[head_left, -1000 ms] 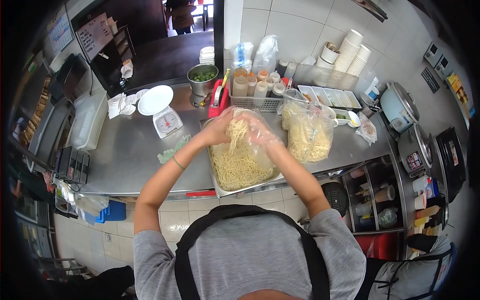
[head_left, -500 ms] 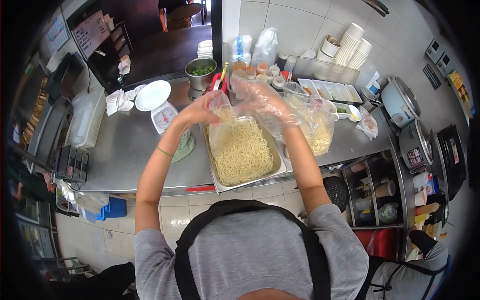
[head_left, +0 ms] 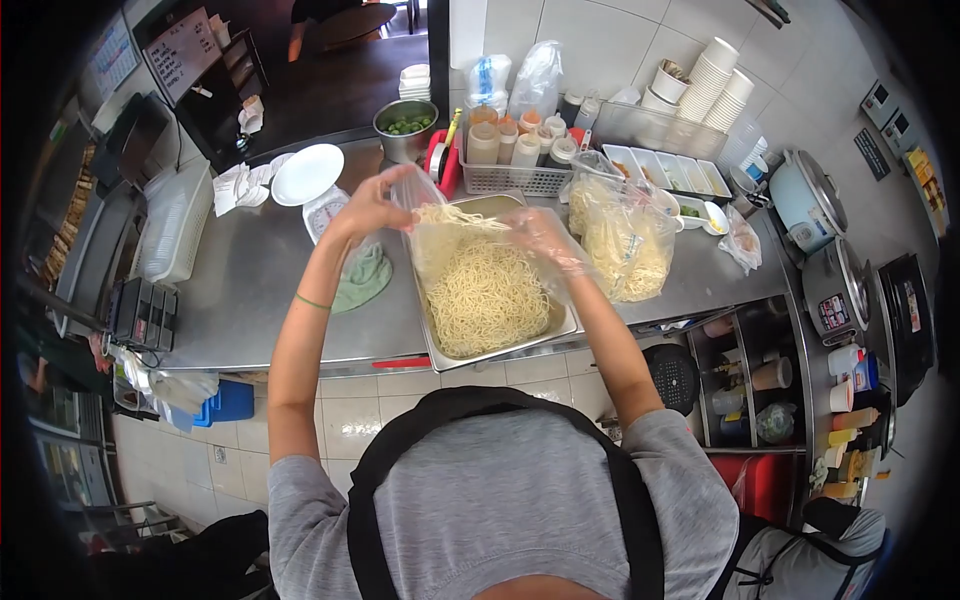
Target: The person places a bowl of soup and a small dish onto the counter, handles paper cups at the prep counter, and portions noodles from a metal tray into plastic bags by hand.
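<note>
My left hand [head_left: 376,208] grips the rim of a clear plastic bag [head_left: 430,252] above the left side of a metal tray [head_left: 563,318]. A mound of pale noodles [head_left: 487,300] fills much of the tray. My right hand [head_left: 541,236], in a loose clear plastic glove, is closed on a few noodle strands [head_left: 463,218] that stretch across to the bag's mouth. Just right of the tray, clear bags of noodles [head_left: 628,250] rest on the counter. Part of the tray's far end is hidden by my hands and the bag.
Behind the tray stands a basket of sauce bottles [head_left: 510,178], beside a metal pot of green fruit [head_left: 405,128]. Left are a scale [head_left: 325,212] with a white plate and a green cloth [head_left: 364,278]. A topping container [head_left: 665,170] sits back right. Another person [head_left: 820,560] is at lower right.
My right hand has come down and toward me, over the tray's right side. Noodle strands now stretch between it and the bag. My left hand, still on the bag, has shifted slightly left.
</note>
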Tool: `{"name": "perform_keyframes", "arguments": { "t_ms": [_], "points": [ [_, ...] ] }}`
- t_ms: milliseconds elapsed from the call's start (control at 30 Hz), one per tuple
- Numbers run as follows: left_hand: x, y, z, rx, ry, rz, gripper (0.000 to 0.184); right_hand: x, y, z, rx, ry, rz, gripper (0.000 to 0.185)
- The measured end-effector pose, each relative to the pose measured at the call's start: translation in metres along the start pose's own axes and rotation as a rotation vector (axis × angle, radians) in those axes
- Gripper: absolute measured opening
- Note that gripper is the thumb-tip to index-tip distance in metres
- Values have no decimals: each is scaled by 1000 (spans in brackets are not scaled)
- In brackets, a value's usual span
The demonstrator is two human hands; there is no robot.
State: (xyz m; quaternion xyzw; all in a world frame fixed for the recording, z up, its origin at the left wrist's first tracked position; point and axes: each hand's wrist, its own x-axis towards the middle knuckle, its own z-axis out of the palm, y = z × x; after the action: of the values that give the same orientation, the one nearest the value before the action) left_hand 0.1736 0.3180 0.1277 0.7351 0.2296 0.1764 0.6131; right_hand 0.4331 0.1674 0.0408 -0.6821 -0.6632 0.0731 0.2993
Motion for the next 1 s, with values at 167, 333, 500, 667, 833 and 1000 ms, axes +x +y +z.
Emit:
{"name": "perform_keyframes", "arguments": {
  "t_ms": [167, 333, 500, 667, 833, 1000],
  "points": [
    [-1, 69, -11, -88, 65, 180, 67, -24, 28, 15, -8, -122, 230, 21],
    [-10, 112, -23, -50, 44, 308, 68, -3, 35, 1, -212, -229, 5, 22],
    [0, 87, -12, -8, -29, 128, 71, 50, -67, -113, 986, 3, -59, 32],
    [12, 30, 11, 56, -52, 11, 77, 115, -138, -165, 1232, 70, -344, 33],
    [18, -8, 24, 17, -34, -73, 84, 108, -155, -142, 1075, 54, -370, 32],
    [14, 7, 24, 23, -42, -59, 81, 95, -107, -77, -188, -561, -357, 38]
  ]
}}
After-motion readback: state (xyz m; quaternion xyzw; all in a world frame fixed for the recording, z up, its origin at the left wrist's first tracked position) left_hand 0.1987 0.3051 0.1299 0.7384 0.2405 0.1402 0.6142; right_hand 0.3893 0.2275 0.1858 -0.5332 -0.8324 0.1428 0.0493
